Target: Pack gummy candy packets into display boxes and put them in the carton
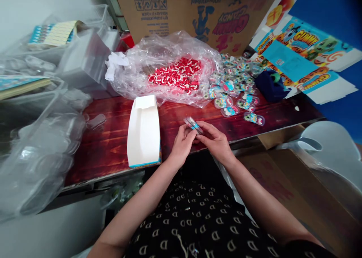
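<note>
Both hands meet at the near edge of the dark red wooden table (107, 137). My left hand (182, 143) and my right hand (216, 141) pinch a small clear plastic candy capsule (193, 124) between their fingertips, held just above the table edge. An open white carton (143, 131) lies flat directly left of my left hand. A heap of filled candy capsules (236, 88) lies beyond my right hand. Behind the carton, a clear plastic bag (166, 71) holds red and white gummy candies (178, 75).
Bags of empty clear capsules (36, 152) crowd the left side. Clear plastic bins (82, 58) stand at back left. A large Gummy Candy cardboard box (198, 13) stands behind, flat printed cartons (299, 54) at right. A white chair (330, 152) is lower right.
</note>
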The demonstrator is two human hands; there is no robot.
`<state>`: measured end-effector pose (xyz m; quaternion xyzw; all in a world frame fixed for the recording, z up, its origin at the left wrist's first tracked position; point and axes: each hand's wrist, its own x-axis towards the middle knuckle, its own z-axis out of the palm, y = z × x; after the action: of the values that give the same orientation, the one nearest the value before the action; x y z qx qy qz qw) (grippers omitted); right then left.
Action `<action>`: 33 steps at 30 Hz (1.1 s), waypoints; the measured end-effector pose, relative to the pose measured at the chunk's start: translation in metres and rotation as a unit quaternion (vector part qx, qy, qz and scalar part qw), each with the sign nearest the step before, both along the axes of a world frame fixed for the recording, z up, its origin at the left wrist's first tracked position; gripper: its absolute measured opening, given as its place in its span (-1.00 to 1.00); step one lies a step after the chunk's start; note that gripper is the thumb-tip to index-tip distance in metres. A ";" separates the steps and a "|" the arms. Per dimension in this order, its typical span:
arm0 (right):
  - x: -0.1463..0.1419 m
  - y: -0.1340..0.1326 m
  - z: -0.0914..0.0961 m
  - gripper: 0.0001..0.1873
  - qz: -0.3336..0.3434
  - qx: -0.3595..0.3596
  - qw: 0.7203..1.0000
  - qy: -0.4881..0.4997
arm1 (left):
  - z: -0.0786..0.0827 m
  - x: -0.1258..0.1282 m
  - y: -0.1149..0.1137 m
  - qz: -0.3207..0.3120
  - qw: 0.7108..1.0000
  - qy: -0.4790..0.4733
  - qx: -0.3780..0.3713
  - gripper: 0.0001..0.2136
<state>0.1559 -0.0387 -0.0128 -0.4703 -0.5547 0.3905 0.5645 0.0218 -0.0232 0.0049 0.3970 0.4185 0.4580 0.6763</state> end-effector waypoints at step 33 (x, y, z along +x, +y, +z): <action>-0.001 -0.003 0.004 -0.70 -0.088 -0.055 0.986 0.131 | 0.006 -0.010 0.001 -0.030 0.998 -0.025 -0.040 -0.75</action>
<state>0.1552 -0.0415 -0.0085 -0.4922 -0.4107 0.4272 0.6376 0.0118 -0.0217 0.0108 0.3705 0.4078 0.4302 0.7151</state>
